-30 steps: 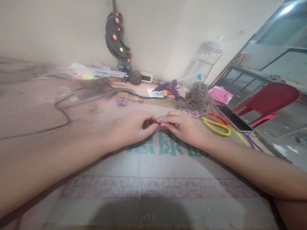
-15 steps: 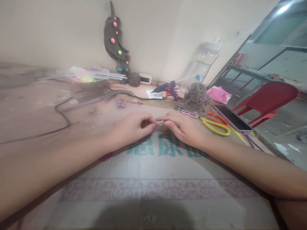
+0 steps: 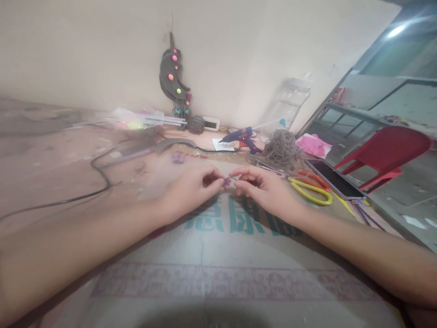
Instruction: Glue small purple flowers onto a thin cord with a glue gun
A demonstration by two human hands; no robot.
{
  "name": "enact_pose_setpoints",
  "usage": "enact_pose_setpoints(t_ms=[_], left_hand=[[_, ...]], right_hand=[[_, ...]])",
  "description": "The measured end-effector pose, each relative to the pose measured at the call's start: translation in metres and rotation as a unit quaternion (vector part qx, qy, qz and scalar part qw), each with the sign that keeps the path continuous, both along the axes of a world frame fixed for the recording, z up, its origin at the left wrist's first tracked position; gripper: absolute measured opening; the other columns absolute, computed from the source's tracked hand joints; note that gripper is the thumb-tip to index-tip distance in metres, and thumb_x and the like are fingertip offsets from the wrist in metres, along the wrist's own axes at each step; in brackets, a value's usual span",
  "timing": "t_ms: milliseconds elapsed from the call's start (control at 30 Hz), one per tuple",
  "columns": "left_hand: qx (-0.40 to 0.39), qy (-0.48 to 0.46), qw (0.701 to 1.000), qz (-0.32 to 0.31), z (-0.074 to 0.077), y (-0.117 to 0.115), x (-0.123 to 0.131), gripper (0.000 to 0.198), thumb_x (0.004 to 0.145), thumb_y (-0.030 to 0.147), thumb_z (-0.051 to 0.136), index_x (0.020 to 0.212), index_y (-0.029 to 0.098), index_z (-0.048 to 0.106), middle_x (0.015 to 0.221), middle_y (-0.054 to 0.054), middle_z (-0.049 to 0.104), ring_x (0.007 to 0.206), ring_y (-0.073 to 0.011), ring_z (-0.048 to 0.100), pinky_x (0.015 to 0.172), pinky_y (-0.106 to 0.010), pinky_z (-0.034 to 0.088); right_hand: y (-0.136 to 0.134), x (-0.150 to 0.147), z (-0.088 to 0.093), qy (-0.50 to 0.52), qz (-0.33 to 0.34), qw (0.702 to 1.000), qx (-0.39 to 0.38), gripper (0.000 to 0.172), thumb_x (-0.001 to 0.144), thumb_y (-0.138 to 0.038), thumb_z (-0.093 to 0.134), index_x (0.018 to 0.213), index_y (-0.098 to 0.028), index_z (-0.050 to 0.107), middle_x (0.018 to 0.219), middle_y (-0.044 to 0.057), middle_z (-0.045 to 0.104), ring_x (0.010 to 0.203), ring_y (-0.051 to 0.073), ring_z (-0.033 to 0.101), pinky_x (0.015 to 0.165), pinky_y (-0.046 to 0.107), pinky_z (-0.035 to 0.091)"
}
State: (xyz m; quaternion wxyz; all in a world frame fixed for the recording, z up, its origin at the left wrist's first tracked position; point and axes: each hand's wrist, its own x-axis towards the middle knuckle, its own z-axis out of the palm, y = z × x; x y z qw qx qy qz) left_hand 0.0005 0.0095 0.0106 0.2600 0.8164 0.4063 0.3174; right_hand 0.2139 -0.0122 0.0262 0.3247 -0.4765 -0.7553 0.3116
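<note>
Between the thumb and forefinger of my left hand (image 3: 201,184) is a small purple flower-like piece (image 3: 226,182), blurred and partly hidden by the fingertips. My right hand (image 3: 261,184) faces it from the right, forefinger and thumb apart. A short thin strand, perhaps thread or wire, reaches from the purple piece toward the right thumb; whether that thumb touches it is unclear. Both hands hover over a cardboard sheet (image 3: 164,248) printed with green characters. Behind my left hand lies another small purple piece (image 3: 178,157).
Against the wall stand a grey crescent ornament (image 3: 169,75) and a water bottle (image 3: 290,102). A glue gun (image 3: 241,136), tangled grey yarn (image 3: 282,148), yellow-handled scissors (image 3: 312,193) and a phone (image 3: 334,179) lie behind and right. A black cord (image 3: 102,173) crosses the left side.
My right forefinger and thumb have spread apart, and the right hand sits slightly farther from the left. The left hand keeps its pinch on the purple piece. The whole view has shifted slightly.
</note>
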Motion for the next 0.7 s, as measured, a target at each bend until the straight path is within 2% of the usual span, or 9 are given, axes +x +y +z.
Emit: enact_pose_setpoints(t_ms=[167, 300, 533, 700], left_hand=[[-0.01, -0.032, 0.999, -0.004, 0.001, -0.001, 0.001, 0.021, 0.092, 0.032, 0.054, 0.083, 0.019, 0.066, 0.079, -0.001, 0.071, 0.074, -0.0154, 0.062, 0.07, -0.028, 0.046], [-0.022, -0.043, 0.999, -0.002, 0.003, -0.002, 0.003, 0.019, 0.091, 0.031, 0.054, 0.082, 0.019, 0.065, 0.078, 0.0, 0.071, 0.073, -0.0154, 0.062, 0.07, -0.028, 0.047], [-0.023, -0.031, 0.999, -0.008, 0.002, -0.004, 0.003, 0.021, 0.093, 0.034, 0.055, 0.083, 0.019, 0.066, 0.08, 0.0, 0.073, 0.074, -0.0159, 0.063, 0.069, -0.028, 0.047], [-0.032, -0.026, 0.999, -0.022, 0.001, -0.005, 0.002, 0.024, 0.094, 0.038, 0.055, 0.084, 0.02, 0.066, 0.081, 0.0, 0.074, 0.074, -0.0159, 0.064, 0.07, -0.028, 0.047]], right_hand=[[0.001, -0.006, -0.002, 0.089, 0.043, 0.985, -0.14, 0.038, 0.093, -0.029, 0.058, 0.128, -0.014, 0.061, 0.066, -0.002, 0.067, 0.054, 0.011, 0.059, 0.053, 0.024, 0.047], [0.004, -0.007, -0.005, 0.152, 0.072, 0.967, -0.191, 0.043, 0.095, -0.031, 0.057, 0.134, -0.013, 0.055, 0.066, -0.003, 0.067, 0.052, 0.01, 0.058, 0.052, 0.023, 0.045], [0.006, -0.008, -0.011, 0.194, 0.071, 0.957, -0.203, 0.026, 0.09, -0.036, 0.066, 0.106, -0.017, 0.056, 0.063, -0.004, 0.067, 0.05, 0.008, 0.057, 0.049, 0.021, 0.044], [0.005, -0.008, -0.01, 0.191, 0.05, 0.961, -0.196, 0.025, 0.088, -0.04, 0.067, 0.093, -0.019, 0.055, 0.063, -0.004, 0.066, 0.049, 0.008, 0.056, 0.048, 0.021, 0.042]])
